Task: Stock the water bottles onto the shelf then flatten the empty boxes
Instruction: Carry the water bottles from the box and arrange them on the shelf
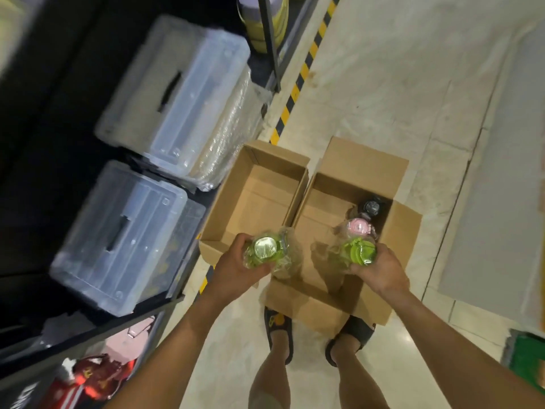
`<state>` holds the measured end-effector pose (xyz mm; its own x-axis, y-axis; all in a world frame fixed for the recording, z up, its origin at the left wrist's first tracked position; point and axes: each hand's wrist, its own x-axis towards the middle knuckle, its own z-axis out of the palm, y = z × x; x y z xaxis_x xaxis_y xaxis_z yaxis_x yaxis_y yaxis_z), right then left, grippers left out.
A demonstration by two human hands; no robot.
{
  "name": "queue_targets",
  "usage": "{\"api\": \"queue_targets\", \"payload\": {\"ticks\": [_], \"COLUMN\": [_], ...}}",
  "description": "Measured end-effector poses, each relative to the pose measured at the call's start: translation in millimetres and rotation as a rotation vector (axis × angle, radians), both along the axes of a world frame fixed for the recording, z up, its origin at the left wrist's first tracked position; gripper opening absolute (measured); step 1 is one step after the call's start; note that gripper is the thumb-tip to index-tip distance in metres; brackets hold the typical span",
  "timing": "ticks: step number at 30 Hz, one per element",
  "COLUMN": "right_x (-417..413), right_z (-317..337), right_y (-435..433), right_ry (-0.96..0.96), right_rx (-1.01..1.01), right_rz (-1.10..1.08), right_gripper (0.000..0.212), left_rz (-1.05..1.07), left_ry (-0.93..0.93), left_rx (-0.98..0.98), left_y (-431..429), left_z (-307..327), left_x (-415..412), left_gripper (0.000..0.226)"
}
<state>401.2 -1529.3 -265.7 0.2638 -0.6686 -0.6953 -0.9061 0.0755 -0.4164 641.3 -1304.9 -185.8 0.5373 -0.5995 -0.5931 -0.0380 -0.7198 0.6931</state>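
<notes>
Two open cardboard boxes stand side by side on the floor in front of my feet. The left box (253, 199) is empty. In the right box (321, 208) stand a pink-lidded bottle (358, 227) and a black-lidded bottle (371, 206). My left hand (236, 264) grips a green-lidded water bottle (267, 249) in clear plastic wrap, above the left box's near edge. My right hand (380, 270) grips a second green-lidded wrapped bottle (358, 252) over the right box.
A dark metal shelf (165, 311) runs along my left, holding two clear plastic bins (174, 93) (118, 237) and wrapped goods; lower levels hold pink and red items. Yellow-black tape (298, 84) marks the tiled floor. A green object (528, 355) lies at right.
</notes>
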Motion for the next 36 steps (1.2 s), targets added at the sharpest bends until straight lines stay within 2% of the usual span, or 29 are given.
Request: {"api": "queue_targets", "payload": {"ticks": [2, 5, 8, 12, 14, 17, 19, 24, 27, 30, 31, 34, 36], "right_x": [7, 18, 30, 48, 54, 61, 63, 71, 84, 94, 96, 99, 100], "right_z": [62, 154, 239, 337, 374, 415, 431, 450, 459, 466, 467, 470, 471], "right_y": [-11, -25, -31, -30, -27, -23, -18, 0, 12, 19, 20, 24, 27], "right_ry": [-0.052, -0.106, -0.157, -0.242, -0.304, -0.433, -0.532, -0.871, -1.030, -1.040, -1.026, -1.005, -0.991], "right_rx": [0.007, -0.051, -0.083, -0.184, -0.235, -0.294, -0.316, -0.304, -0.244, -0.265, -0.276, -0.257, -0.247], "right_rz": [0.074, 0.250, 0.381, 0.552, 0.576, 0.529, 0.448, 0.076, -0.144, -0.200, -0.198, -0.212, -0.229], "right_gripper": [0.062, 0.064, 0.065, 0.091, 0.087, 0.079, 0.074, 0.074, 0.069, 0.082, 0.079, 0.060, 0.053], "left_rz": [-0.040, -0.060, -0.077, -0.101, -0.098, -0.049, 0.024, 0.237, 0.355, 0.384, 0.384, 0.381, 0.343], "left_ry": [-0.038, -0.037, -0.074, -0.114, -0.127, -0.124, -0.086, 0.126, 0.235, 0.259, 0.259, 0.302, 0.381], "left_rx": [-0.017, -0.053, -0.120, -0.244, -0.324, -0.449, -0.527, -0.653, -0.684, -0.688, -0.685, -0.613, -0.599], "left_y": [-3, -10, -17, -27, -32, -38, -39, -47, -55, -61, -62, -64, -61], "left_z": [43, 106, 169, 246, 280, 314, 332, 362, 375, 384, 386, 391, 398], "left_x": [12, 28, 41, 50, 53, 55, 54, 45, 33, 21, 19, 17, 17], "left_gripper": [0.052, 0.041, 0.042, 0.035, 0.038, 0.056, 0.060, 0.028, 0.025, 0.019, 0.025, 0.061, 0.062]}}
